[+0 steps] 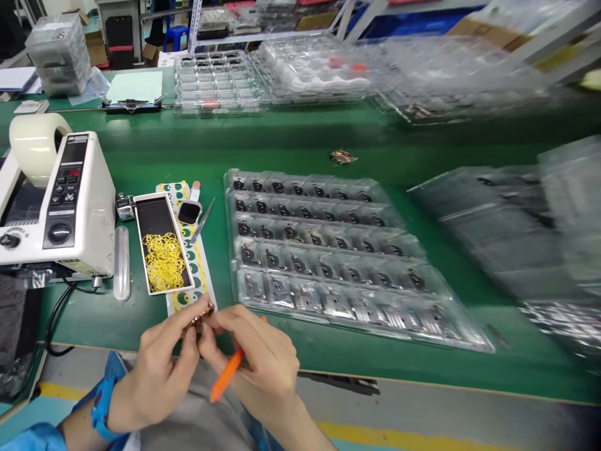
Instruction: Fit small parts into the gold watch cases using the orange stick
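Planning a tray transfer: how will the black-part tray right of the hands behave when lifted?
The tray likely flexes, since it looks like thin clear plastic. It's probably light for its size, being mostly shallow pockets. The parts may shift if it tilts: many pockets look wider than what they hold.

Head camera | worn on the person's head, facing forward and down | left hand (159, 366) and right hand (265, 354) close below, near 7 o'clock | workbench (272, 145) seen from above at a slant, filling the middle | tape machine (94, 207) near, 9 o'clock | shelf (267, 37) farther off, 12 o'clock
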The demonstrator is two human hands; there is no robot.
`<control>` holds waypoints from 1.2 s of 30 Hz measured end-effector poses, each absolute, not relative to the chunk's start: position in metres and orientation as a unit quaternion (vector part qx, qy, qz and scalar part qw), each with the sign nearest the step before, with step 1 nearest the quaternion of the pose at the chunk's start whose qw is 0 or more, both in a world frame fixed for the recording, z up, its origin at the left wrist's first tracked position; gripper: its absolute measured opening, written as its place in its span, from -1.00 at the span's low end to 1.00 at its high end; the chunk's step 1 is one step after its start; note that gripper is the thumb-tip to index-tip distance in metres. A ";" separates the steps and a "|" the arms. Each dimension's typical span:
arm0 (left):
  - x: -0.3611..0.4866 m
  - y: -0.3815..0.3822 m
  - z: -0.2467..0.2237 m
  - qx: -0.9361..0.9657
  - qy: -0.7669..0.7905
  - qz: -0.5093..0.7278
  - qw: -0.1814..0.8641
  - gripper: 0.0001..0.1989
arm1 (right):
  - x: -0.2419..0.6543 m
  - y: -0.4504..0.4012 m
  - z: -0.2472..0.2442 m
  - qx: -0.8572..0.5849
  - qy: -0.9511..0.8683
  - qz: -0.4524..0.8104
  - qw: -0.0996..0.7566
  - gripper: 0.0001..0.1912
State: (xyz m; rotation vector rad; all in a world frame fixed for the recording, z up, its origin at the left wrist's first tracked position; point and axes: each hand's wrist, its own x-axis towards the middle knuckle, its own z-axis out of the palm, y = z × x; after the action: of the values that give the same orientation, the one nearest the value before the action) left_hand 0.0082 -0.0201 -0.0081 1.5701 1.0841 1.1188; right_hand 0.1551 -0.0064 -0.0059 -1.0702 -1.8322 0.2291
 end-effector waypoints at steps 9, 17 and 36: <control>-0.003 -0.009 -0.017 0.337 0.496 0.614 0.513 -0.73 | 0.148 0.027 0.005 -0.443 -0.706 0.337 0.439 -0.72; -0.008 -0.009 -0.016 0.320 0.472 0.625 0.533 -0.80 | 0.130 0.036 -0.009 -0.438 -0.718 0.363 0.400 -0.90; 0.003 0.002 -0.008 0.264 0.439 0.516 0.686 -0.68 | 0.239 0.032 0.008 -0.456 -0.826 0.003 0.332 -0.82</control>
State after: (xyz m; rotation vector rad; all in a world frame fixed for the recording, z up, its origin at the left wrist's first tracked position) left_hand 0.0026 0.0019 -0.0084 0.5906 0.9835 1.1558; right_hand 0.2391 0.0320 0.0082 -1.1926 -2.1579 0.0075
